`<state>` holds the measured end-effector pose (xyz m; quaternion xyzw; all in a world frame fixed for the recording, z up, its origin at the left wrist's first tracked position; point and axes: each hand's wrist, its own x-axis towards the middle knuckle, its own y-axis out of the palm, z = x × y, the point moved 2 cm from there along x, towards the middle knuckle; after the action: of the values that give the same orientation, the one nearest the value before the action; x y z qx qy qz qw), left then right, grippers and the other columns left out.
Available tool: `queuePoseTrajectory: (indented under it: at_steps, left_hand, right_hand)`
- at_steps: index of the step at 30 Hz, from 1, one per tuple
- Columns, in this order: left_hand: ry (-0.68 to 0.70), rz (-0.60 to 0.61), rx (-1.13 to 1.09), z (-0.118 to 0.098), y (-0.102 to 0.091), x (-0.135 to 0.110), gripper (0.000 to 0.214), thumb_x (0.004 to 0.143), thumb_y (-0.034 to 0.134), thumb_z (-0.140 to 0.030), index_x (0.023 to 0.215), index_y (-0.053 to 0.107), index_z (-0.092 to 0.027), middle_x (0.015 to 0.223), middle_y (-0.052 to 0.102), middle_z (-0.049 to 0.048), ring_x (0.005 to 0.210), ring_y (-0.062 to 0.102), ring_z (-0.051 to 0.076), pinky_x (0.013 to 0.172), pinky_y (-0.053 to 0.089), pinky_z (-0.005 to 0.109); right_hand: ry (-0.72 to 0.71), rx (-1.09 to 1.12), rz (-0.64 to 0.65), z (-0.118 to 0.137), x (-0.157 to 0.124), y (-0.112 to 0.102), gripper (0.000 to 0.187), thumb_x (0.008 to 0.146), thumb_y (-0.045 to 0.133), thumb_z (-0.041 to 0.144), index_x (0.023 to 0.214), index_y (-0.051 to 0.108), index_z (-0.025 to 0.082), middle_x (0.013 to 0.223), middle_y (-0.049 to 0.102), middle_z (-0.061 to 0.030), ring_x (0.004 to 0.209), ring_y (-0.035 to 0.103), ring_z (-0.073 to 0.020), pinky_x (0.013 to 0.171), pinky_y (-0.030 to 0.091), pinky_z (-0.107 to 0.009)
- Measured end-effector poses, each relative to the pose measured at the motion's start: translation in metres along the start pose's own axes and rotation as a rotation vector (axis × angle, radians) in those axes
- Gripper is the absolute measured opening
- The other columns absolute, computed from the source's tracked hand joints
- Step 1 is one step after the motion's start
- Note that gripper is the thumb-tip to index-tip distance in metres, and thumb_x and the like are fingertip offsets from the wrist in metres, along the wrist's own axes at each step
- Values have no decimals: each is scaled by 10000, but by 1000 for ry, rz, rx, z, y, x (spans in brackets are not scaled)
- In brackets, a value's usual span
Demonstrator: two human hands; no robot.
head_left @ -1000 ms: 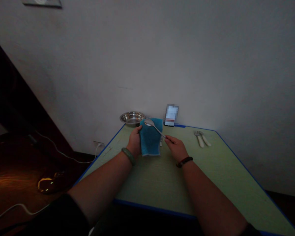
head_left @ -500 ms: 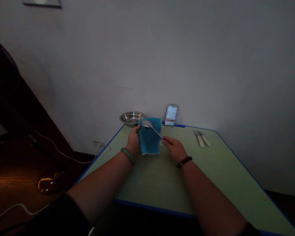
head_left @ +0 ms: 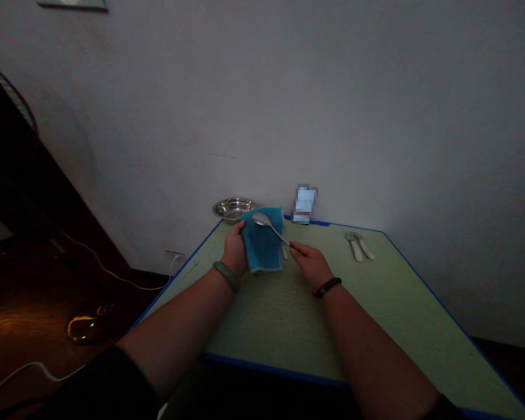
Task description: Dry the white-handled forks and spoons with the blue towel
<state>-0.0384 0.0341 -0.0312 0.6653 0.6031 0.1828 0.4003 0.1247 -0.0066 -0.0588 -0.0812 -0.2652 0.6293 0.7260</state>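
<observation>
My left hand (head_left: 235,249) grips the left side of a folded blue towel (head_left: 261,245), which rests on the green table top (head_left: 271,315). My right hand (head_left: 310,263) pinches the handle of a metal spoon (head_left: 269,225), whose bowl lies over the towel's upper part. The spoon's bowl touches the towel, or sits very close to it. A small pale handle (head_left: 284,252) pokes out from behind the towel's right edge, and the rest of that item is hidden.
A steel bowl (head_left: 234,208) stands past the table's far left corner. A blurred upright object (head_left: 305,204) stands at the far edge. Two cream-handled utensils (head_left: 356,246) lie at far right. A white cable (head_left: 114,279) runs along the dark floor from a wall socket (head_left: 175,254).
The towel has shifted slightly left and toward me, and both hands have moved with it. The spoon stays in my right hand, its bowl still over the towel.
</observation>
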Motion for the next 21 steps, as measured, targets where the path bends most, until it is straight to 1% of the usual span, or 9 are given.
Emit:
queuePoseTrajectory:
  at_steps: [5, 9, 14, 17, 21]
  left_hand:
    - [-65, 71, 28, 4, -1, 2, 348, 700, 413, -364, 828, 601, -101, 642, 654, 94, 650, 617, 266, 697, 467, 442]
    - [-108, 90, 52, 7, -1, 1, 353, 696, 423, -363, 837, 601, -93, 646, 654, 101, 659, 617, 273, 695, 466, 449]
    - [-74, 66, 55, 4, 0, 1, 322, 698, 424, -354, 779, 604, -99, 605, 647, 92, 596, 614, 254, 670, 476, 431]
    - [-42, 47, 24, 2, 0, 1, 310, 700, 427, -348, 796, 601, -111, 597, 645, 73, 567, 610, 235, 678, 475, 424]
    - [-20, 35, -2, 1, 0, 1, 337, 706, 415, -352, 847, 597, -105, 621, 649, 79, 631, 617, 250, 710, 465, 430]
  right_hand:
    - [-13, 4, 1, 4, -1, 1, 287, 718, 483, 323, 972, 597, 250, 966, 635, -7, 931, 558, -160, 862, 384, -337]
    - [-10, 12, -30, 5, 0, 1, 278, 723, 473, 329, 954, 606, 250, 956, 638, -5, 924, 560, -159, 855, 390, -330]
    - [19, -15, -55, 2, 1, -1, 284, 719, 476, 338, 953, 607, 244, 961, 637, -9, 938, 555, -166, 862, 385, -335]
    - [27, -14, -45, 0, 0, -1, 293, 714, 485, 339, 961, 604, 237, 972, 633, -15, 943, 553, -168, 866, 382, -337]
    - [-2, 8, -8, 1, -1, -1, 284, 715, 485, 325, 964, 601, 251, 952, 640, -4, 925, 561, -161, 865, 384, -340]
